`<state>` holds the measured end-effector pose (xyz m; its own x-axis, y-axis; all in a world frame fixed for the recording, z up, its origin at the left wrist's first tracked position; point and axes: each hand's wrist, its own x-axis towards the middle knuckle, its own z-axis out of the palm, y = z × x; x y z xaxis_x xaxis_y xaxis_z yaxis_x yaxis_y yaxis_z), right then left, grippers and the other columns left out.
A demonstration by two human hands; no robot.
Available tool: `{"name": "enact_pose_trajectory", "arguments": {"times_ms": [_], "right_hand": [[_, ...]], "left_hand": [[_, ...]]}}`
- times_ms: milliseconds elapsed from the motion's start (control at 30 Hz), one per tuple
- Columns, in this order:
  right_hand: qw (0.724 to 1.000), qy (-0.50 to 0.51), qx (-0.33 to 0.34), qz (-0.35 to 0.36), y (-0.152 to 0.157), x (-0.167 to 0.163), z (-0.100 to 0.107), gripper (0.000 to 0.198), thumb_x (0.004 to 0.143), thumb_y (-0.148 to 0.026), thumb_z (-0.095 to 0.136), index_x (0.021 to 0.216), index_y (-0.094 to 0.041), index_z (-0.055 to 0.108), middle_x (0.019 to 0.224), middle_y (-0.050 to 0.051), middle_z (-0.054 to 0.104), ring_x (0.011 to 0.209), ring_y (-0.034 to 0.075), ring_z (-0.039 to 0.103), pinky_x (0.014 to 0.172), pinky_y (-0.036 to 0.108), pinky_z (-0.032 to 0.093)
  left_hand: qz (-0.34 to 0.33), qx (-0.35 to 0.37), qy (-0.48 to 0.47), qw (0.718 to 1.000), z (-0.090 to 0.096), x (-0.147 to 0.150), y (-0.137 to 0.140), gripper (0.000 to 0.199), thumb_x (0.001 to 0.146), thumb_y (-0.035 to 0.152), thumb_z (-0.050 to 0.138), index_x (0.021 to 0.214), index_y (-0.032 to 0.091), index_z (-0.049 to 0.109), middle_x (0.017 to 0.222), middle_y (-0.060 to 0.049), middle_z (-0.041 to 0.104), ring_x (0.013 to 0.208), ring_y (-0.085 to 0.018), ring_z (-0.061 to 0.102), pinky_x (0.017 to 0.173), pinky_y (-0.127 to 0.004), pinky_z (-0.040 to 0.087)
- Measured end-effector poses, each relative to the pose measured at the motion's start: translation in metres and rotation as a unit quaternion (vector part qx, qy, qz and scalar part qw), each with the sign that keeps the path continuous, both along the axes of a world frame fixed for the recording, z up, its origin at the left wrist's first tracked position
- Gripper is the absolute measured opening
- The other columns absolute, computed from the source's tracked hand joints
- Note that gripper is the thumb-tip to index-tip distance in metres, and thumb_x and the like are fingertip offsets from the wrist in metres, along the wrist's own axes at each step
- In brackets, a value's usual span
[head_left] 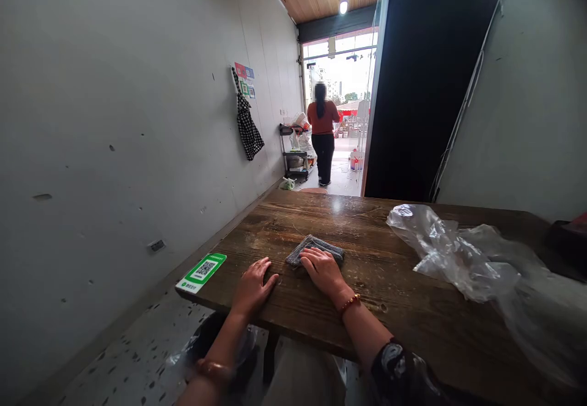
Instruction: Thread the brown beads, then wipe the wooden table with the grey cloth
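A folded grey cloth lies on the brown wooden table. My right hand, with a beaded bracelet at the wrist, is on top of the cloth and presses it to the tabletop. Its fingers cover part of the cloth, with the thumb along the near edge. To the left, my left hand rests palm down near the table's front edge, fingers stretched out and holding nothing. Beyond it, at the left corner, is a green and white QR code card.
Crumpled clear plastic bags spread over the table's right side. A person stands by the bright doorway, facing away. Beside them is a black cart with bags. A checkered apron hangs on the left wall.
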<state>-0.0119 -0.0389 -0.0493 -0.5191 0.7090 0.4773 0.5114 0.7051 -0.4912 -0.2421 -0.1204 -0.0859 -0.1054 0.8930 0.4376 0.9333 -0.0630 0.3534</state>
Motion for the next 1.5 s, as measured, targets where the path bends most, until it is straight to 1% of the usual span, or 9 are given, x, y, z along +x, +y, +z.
{"name": "enact_pose_trajectory", "arguments": {"times_ms": [100, 233, 400, 500, 633, 767, 967, 1233, 1500], "right_hand": [[1.000, -0.009, 0.002, -0.029, 0.001, 0.001, 0.004, 0.037, 0.100, -0.035, 0.040, 0.123, -0.024, 0.066, 0.130, 0.004, 0.065, 0.128, 0.020, 0.054, 0.111, 0.039, 0.037], [0.996, -0.060, 0.012, -0.066, 0.000, 0.003, 0.006, 0.044, 0.096, -0.043, 0.049, 0.135, -0.025, 0.057, 0.142, 0.005, 0.056, 0.139, 0.025, 0.041, 0.114, 0.044, 0.031], [0.987, -0.153, -0.011, -0.050, -0.004, 0.004, 0.002, 0.069, 0.085, -0.063, 0.056, 0.145, -0.031, 0.044, 0.156, 0.007, 0.036, 0.147, 0.033, 0.023, 0.118, 0.052, 0.018], [0.980, -0.190, -0.024, -0.047, -0.006, 0.003, 0.002, 0.076, 0.080, -0.066, 0.060, 0.147, -0.035, 0.040, 0.160, 0.006, 0.028, 0.147, 0.038, 0.018, 0.117, 0.056, 0.014], [0.976, -0.209, -0.026, -0.056, -0.007, 0.002, 0.003, 0.072, 0.083, -0.061, 0.059, 0.147, -0.037, 0.038, 0.160, 0.005, 0.028, 0.147, 0.037, 0.020, 0.116, 0.056, 0.015], [0.977, -0.201, -0.018, -0.063, -0.009, 0.001, 0.005, 0.067, 0.085, -0.058, 0.058, 0.146, -0.037, 0.040, 0.159, 0.004, 0.032, 0.146, 0.036, 0.024, 0.116, 0.056, 0.016], [0.977, -0.204, -0.009, -0.067, -0.012, 0.000, 0.006, 0.064, 0.086, -0.056, 0.058, 0.145, -0.037, 0.042, 0.157, 0.004, 0.035, 0.145, 0.034, 0.025, 0.116, 0.055, 0.018], [0.978, -0.194, 0.011, -0.075, -0.011, -0.001, 0.001, 0.061, 0.086, -0.052, 0.060, 0.144, -0.036, 0.044, 0.155, 0.005, 0.038, 0.144, 0.034, 0.029, 0.115, 0.055, 0.020], [0.978, -0.194, 0.017, -0.073, -0.011, -0.002, -0.002, 0.060, 0.088, -0.050, 0.059, 0.143, -0.034, 0.045, 0.155, 0.007, 0.038, 0.145, 0.032, 0.028, 0.116, 0.055, 0.018]], "left_hand": [[0.001, 0.000, 0.004, 1.000, -0.001, -0.001, 0.001, 0.043, 0.089, 0.045, 0.054, 0.119, 0.016, 0.064, 0.134, -0.013, 0.062, 0.126, -0.027, 0.054, 0.109, -0.045, 0.042], [0.002, 0.000, 0.007, 1.000, 0.000, 0.000, 0.001, 0.042, 0.089, 0.045, 0.054, 0.118, 0.016, 0.065, 0.133, -0.013, 0.062, 0.126, -0.027, 0.055, 0.109, -0.045, 0.043], [-0.001, -0.001, 0.002, 1.000, 0.004, 0.001, -0.002, 0.043, 0.089, 0.046, 0.053, 0.119, 0.016, 0.064, 0.134, -0.013, 0.061, 0.127, -0.027, 0.054, 0.109, -0.045, 0.042], [0.005, -0.003, -0.003, 1.000, 0.005, 0.003, -0.003, 0.044, 0.089, 0.046, 0.054, 0.119, 0.016, 0.064, 0.134, -0.013, 0.061, 0.127, -0.028, 0.054, 0.109, -0.045, 0.042], [0.011, -0.011, -0.003, 1.000, 0.006, 0.004, -0.003, 0.046, 0.089, 0.047, 0.054, 0.120, 0.014, 0.064, 0.135, -0.014, 0.060, 0.128, -0.028, 0.053, 0.110, -0.045, 0.041], [0.010, -0.018, -0.005, 1.000, 0.006, 0.004, -0.004, 0.047, 0.089, 0.047, 0.054, 0.121, 0.013, 0.064, 0.136, -0.014, 0.060, 0.129, -0.028, 0.053, 0.111, -0.046, 0.040], [0.003, -0.014, -0.009, 1.000, 0.005, 0.003, -0.004, 0.046, 0.089, 0.046, 0.054, 0.120, 0.014, 0.065, 0.135, -0.014, 0.060, 0.129, -0.028, 0.053, 0.110, -0.047, 0.041], [0.004, 0.005, -0.027, 1.000, -0.001, 0.002, -0.002, 0.045, 0.087, 0.046, 0.057, 0.119, 0.016, 0.066, 0.134, -0.014, 0.061, 0.127, -0.029, 0.054, 0.109, -0.048, 0.041], [0.011, -0.014, -0.028, 0.999, 0.005, 0.005, -0.006, 0.047, 0.088, 0.048, 0.055, 0.122, 0.016, 0.064, 0.137, -0.013, 0.059, 0.130, -0.029, 0.051, 0.110, -0.046, 0.040]]}}
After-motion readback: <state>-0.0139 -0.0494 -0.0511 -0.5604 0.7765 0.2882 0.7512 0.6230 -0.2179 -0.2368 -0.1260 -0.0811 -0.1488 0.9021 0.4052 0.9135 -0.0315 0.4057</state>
